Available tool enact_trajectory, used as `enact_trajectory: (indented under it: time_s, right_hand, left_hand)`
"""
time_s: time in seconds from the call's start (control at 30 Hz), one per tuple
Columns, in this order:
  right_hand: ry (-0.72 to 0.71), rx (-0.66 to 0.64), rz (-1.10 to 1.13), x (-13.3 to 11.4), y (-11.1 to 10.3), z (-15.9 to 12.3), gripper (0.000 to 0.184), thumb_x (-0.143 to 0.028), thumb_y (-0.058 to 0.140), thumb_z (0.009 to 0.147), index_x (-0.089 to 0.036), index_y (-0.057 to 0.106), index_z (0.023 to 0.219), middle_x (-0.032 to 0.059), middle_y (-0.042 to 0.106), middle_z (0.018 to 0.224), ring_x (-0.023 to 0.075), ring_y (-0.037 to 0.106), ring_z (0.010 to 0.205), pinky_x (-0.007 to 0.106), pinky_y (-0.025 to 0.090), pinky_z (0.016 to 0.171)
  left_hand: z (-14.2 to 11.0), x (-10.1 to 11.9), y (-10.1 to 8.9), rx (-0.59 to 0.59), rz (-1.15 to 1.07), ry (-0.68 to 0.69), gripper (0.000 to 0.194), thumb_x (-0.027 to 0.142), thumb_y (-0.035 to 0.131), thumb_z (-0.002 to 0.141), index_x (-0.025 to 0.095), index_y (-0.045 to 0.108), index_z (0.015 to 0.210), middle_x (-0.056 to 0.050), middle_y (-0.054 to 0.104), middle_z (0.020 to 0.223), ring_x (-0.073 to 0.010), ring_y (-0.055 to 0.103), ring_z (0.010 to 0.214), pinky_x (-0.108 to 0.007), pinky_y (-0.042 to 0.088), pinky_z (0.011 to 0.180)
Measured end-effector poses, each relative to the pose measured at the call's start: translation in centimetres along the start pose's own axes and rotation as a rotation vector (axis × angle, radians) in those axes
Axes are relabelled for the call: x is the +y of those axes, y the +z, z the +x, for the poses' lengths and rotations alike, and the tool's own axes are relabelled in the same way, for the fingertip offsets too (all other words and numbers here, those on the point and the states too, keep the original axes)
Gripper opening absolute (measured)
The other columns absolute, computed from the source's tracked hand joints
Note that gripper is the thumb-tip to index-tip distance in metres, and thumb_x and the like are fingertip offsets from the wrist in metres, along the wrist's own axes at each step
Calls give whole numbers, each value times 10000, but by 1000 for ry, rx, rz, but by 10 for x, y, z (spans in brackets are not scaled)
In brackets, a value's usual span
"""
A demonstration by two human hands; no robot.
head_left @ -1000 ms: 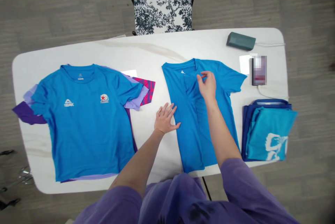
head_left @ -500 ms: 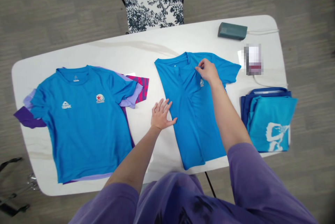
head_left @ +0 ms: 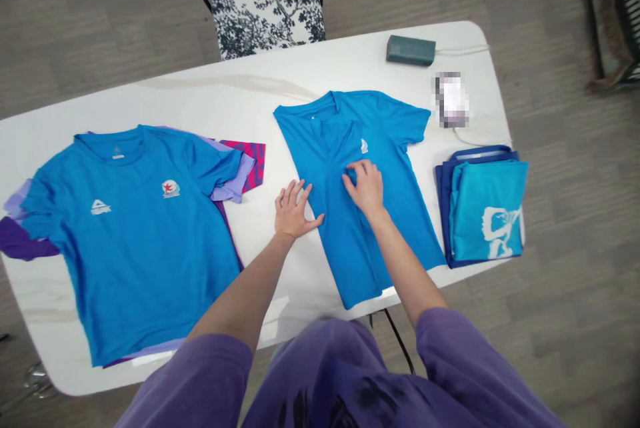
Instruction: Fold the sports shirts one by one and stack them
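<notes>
A white table with faint beige veining and rounded corners bears a partly folded blue shirt. Left of that shirt lies a layered spread of shirts, blue uppermost, lilac, purple and pink-patterned edges showing. Just right of the shirt sits a folded pile of blue and turquoise cloth; beyond its sleeve are a dark green box and a pixelated object.

Chair only partly in view
</notes>
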State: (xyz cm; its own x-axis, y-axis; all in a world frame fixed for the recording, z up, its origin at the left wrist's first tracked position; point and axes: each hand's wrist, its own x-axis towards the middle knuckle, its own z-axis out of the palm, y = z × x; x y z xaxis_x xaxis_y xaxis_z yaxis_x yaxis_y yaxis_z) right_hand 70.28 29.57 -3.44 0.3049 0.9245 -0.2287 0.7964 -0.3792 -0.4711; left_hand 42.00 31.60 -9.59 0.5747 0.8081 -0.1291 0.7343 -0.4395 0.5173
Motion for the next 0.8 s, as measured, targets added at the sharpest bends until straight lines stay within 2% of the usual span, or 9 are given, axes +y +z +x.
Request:
enact_trajectory:
  time_s: [0.07,0.17,0.3,0.4,0.5,0.57,0.63,0.7,0.8]
  right_hand:
    - [-13,-50,-34,-4,13,-51,455,-402,582,1120,-253,697,1534,208,647,1587,422,604,1403,579,504,1168]
    - [-20,-56,-35,-6,30,-131,470,-389,560,1149,-238,674,1579,194,621,1613,380,581,1409,520,468,1170]
    - [-54,-200,-29,3,39,-232,457,-317,656,1112,-217,687,1557,171,617,1610,337,562,1354,455,410,1136]
    - [-76,-280,3,29,28,-292,501,-286,724,1064,-215,678,1558,163,643,1591,334,567,1352,441,404,1122]
    - [-30,-241,70,80,-1,-333,430,-323,673,1093,-234,694,1514,142,699,1506,322,608,1324,427,433,1099]
    - [109,-132,126,127,-27,-346,405,-351,587,1129,-232,684,1504,140,714,1462,306,660,1271,421,476,1070]
    - [279,-27,186,178,-52,-346,421,-380,522,1144,-217,663,1505,135,731,1399,286,713,1159,409,528,1006]
    - [417,27,222,224,-73,-338,448,-411,503,1138,-210,637,1515,118,746,1329,267,740,1042,389,558,917]
    - [507,28,219,273,-93,-321,456,-409,518,1120,-224,624,1523,98,759,1307,254,760,1020,351,548,828]
  left_hand:
    - [-3,3,-1,5,-2,2,1058,690,824,897,313,481,1824,-132,395,1901,-451,267,1799,-638,139,1469]
    - [-7,13,-6,-11,20,-3,1077,712,813,907,293,454,1833,-145,304,1937,-445,232,1809,-639,128,1466]
    - [-12,30,-17,-55,49,-20,1089,722,798,920,282,414,1839,-182,246,1949,-441,206,1813,-655,132,1455]
    - [-14,41,-26,-100,66,-62,1085,705,833,887,301,437,1813,-203,274,1927,-469,244,1788,-673,217,1422]
    - [-2,59,-32,-102,87,-155,1004,667,874,846,317,538,1724,-216,398,1842,-509,367,1708,-677,318,1370]
    - [23,88,-32,-21,93,-235,870,628,836,885,294,592,1650,-231,520,1720,-515,473,1618,-687,366,1329]
    - [67,134,-26,88,77,-234,722,590,766,949,266,624,1577,-223,624,1581,-489,564,1522,-678,411,1288]
    - [128,194,-11,135,26,-132,543,561,703,1002,265,680,1457,-184,711,1443,-432,644,1419,-624,458,1248]
    - [230,289,27,46,-87,-33,301,509,633,1055,271,728,1214,-119,799,1223,-332,738,1212,-489,544,1121]
